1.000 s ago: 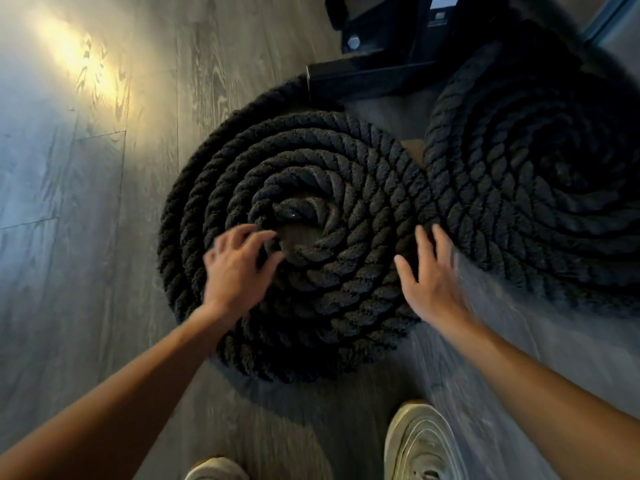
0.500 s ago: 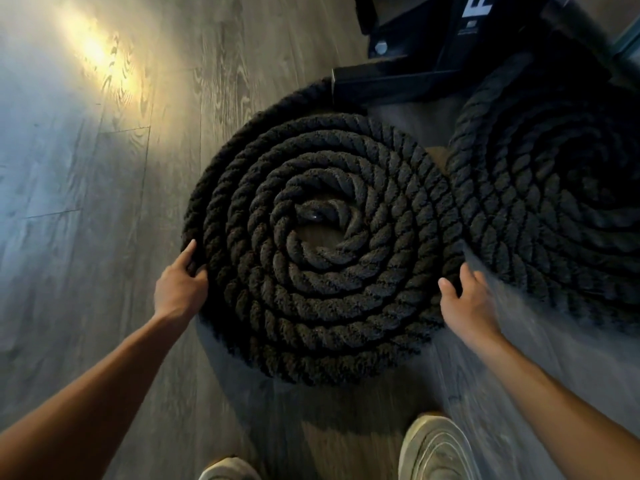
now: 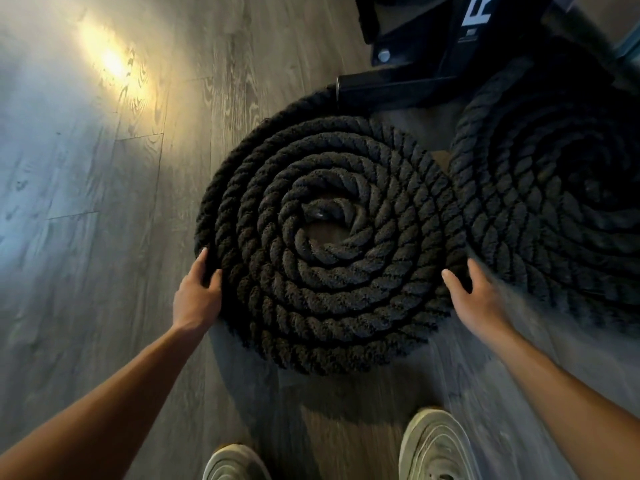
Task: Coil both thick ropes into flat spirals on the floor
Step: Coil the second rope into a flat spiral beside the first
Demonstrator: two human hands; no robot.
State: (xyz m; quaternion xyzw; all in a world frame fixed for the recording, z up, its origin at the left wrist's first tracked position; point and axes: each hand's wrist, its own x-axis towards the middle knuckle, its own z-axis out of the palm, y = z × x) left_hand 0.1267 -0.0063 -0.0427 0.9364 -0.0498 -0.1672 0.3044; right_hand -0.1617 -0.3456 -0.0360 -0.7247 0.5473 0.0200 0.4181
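Two thick black ropes lie as flat spirals on the grey wood floor. The left spiral (image 3: 329, 292) sits in the middle of the view, its end curled at the centre around a small bare patch of floor. The right spiral (image 3: 554, 216) touches it at its right side and runs out of the frame. My left hand (image 3: 197, 296) grips the left spiral's outer turn at its lower left edge. My right hand (image 3: 474, 299) presses against that spiral's lower right edge, fingers curled on the outer turn.
A black metal frame base (image 3: 408, 84) with a bolt and a white label stands behind the spirals; the left rope's outer turn runs up to it. My two pale shoes (image 3: 436, 445) stand just in front of the left spiral. A bright light patch (image 3: 114, 60) lies far left.
My hands left the top of the left spiral, the left from near its centre, and moved out to its left and right outer edges, where they stay.
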